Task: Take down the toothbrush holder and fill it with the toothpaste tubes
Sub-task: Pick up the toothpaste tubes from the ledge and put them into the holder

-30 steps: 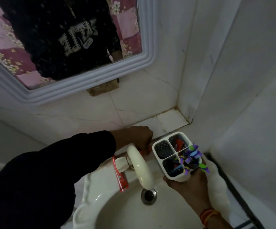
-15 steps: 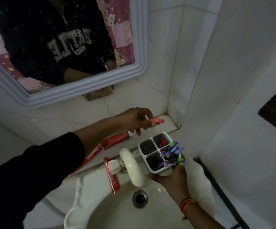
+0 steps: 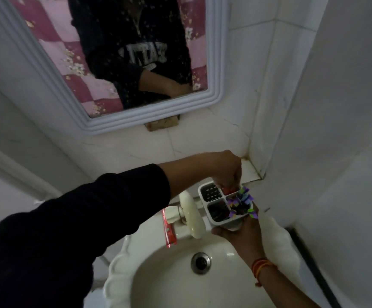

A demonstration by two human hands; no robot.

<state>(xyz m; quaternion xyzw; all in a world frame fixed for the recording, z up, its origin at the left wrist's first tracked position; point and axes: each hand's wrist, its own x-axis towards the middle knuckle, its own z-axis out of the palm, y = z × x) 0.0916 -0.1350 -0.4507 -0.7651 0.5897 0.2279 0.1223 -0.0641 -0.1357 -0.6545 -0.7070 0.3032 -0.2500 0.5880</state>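
Reaching over the sink, the left hand pinches a red toothpaste tube into a rear compartment of the white 4-compartment toothbrush holder, which the right hand cups from below above the basin; another red tube lies beside the tap.

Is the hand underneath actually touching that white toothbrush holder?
Touching: the head view shows the right hand cupping the toothbrush holder from below, fingers wrapped against its base.

Right hand under toothbrush holder, left hand above.
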